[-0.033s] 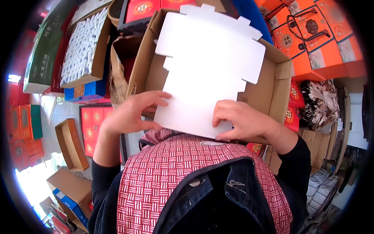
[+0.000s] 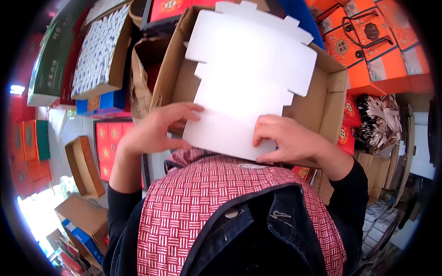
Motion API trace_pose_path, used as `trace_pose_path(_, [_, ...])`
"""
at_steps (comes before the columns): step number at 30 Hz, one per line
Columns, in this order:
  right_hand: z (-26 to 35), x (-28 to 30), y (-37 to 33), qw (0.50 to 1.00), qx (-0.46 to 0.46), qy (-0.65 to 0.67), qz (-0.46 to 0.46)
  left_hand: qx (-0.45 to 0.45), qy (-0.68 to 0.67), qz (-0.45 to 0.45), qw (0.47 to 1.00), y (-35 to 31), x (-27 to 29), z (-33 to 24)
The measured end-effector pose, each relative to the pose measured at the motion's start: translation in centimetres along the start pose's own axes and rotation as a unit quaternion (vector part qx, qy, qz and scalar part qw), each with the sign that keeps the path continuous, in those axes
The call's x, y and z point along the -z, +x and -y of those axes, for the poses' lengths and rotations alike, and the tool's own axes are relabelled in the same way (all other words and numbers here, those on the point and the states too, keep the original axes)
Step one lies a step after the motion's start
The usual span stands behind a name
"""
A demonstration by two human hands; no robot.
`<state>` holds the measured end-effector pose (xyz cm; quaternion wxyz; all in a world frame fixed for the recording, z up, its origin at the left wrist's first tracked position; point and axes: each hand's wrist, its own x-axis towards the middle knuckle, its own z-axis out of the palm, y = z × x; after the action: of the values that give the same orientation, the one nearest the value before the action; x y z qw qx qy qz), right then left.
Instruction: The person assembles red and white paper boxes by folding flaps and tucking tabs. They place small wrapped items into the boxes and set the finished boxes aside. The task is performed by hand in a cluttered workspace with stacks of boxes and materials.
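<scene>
A flat, unfolded white box blank (image 2: 248,78) with tabs and notches along its edges lies over an open brown cardboard box (image 2: 317,108). Its near edge reaches my red-and-white patterned apron (image 2: 221,188). My left hand (image 2: 163,126) grips the near left side, with the fingertips on the top face and the thumb at the near corner. At the near right corner, my right hand (image 2: 285,140) holds the blank between bent fingers and thumb. The undersides of both grips are hidden.
Left stands a carton of small white wrapped packets (image 2: 99,55), beside a dark green box (image 2: 53,64). Orange gift boxes with handles (image 2: 368,41) are stacked at the right. Below them sits a bundle of pinkish bags (image 2: 380,122). An empty cardboard tray (image 2: 85,168) lies lower left.
The picture has shifted very slightly. Both hands keep the same hold on the white box blank.
</scene>
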<state>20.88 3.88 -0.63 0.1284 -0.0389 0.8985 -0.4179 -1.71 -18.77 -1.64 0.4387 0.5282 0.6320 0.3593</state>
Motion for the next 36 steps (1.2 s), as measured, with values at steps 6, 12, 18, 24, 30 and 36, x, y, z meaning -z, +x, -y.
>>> trace_pose_path(6, [0.4, 0.6, 0.2, 0.998, -0.034, 0.047, 0.022, -0.084, -0.095, 0.015, 0.992, -0.2, 0.7, 2.0])
trace_pose_path(12, [-0.1, -0.2, 0.0, 1.0, 0.002, 0.03, -0.004, -0.114, -0.147, 0.01, 0.983, -0.1, 0.5, 2.6])
trace_pose_path(18, [-0.1, -0.7, -0.1, 0.996, -0.013, 0.084, -0.033, -0.113, -0.145, -0.022, 0.983, -0.1, 0.3, 2.6])
trace_pose_path(24, [2.2, 1.1, -0.6, 0.988, 0.03, 0.096, -0.119, -0.11, -0.063, -0.113, 0.985, 0.0, -0.1, 1.4])
trace_pose_path(30, [9.1, 5.0, 1.3, 0.865, 0.356, 0.336, 0.113, -0.076, -0.09, -0.158, 0.98, -0.3, -0.6, 1.2])
trace_pose_path(36, [6.5, 2.6, 2.1, 0.988, 0.048, -0.012, -0.148, -0.076, -0.195, -0.179, 0.961, -0.4, -0.8, 0.9])
